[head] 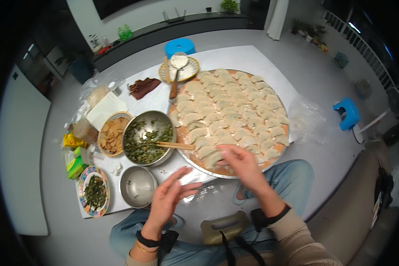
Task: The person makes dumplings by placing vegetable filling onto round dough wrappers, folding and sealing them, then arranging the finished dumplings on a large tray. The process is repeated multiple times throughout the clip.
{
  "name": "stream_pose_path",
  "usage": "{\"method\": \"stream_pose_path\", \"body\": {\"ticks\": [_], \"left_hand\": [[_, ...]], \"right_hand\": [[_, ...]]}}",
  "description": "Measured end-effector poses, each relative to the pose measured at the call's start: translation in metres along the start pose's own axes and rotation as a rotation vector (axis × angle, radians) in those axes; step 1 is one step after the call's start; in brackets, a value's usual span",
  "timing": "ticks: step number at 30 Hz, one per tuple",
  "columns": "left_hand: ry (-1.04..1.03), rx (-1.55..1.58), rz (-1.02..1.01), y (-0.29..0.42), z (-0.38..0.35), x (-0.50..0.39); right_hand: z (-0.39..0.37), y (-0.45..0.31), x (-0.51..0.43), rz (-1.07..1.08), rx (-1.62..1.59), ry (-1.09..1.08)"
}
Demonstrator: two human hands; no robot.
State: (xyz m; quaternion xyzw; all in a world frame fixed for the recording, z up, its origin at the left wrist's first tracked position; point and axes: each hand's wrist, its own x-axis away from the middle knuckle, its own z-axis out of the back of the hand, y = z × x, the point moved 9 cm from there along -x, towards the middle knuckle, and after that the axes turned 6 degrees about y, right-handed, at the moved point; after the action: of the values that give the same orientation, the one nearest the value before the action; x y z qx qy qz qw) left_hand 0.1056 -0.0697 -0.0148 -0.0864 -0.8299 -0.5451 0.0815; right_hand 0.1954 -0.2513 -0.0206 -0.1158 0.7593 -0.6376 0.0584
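My right hand [242,164] pinches a folded dumpling [213,160] between thumb and fingers, low over the near edge of a round wooden board [183,138]. Rows of pale crescent dumplings [226,103] cover most of that board, which is dusted with flour. Empty, with its fingers spread, my left hand [169,194] hovers at the table's front edge, beside a small steel bowl [139,187]. Behind it, a larger steel bowl [149,138] holds chopped green filling. Wooden chopsticks [176,145] rest in the filling and stick out over the board.
A plate of flour [188,70] carries a ladle and a wooden stick. Left lie a brown cloth [144,87], a bowl of brownish food [113,133], a plate of greens [95,191] and several packages. A plastic bag [307,116] hangs by the table's right edge.
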Motion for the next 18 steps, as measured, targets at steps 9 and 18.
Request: {"method": "stream_pose_path", "body": {"ticks": [9,18], "left_hand": [[-0.052,-0.238,0.105,-0.044,-0.001,-0.014],[-0.026,-0.278,0.161,-0.052,0.009,-0.016]], "right_hand": [[0.063,0.005,-0.074,0.002,0.269,0.062],[-0.043,0.04,-0.158,0.157,0.572,-0.251]]}}
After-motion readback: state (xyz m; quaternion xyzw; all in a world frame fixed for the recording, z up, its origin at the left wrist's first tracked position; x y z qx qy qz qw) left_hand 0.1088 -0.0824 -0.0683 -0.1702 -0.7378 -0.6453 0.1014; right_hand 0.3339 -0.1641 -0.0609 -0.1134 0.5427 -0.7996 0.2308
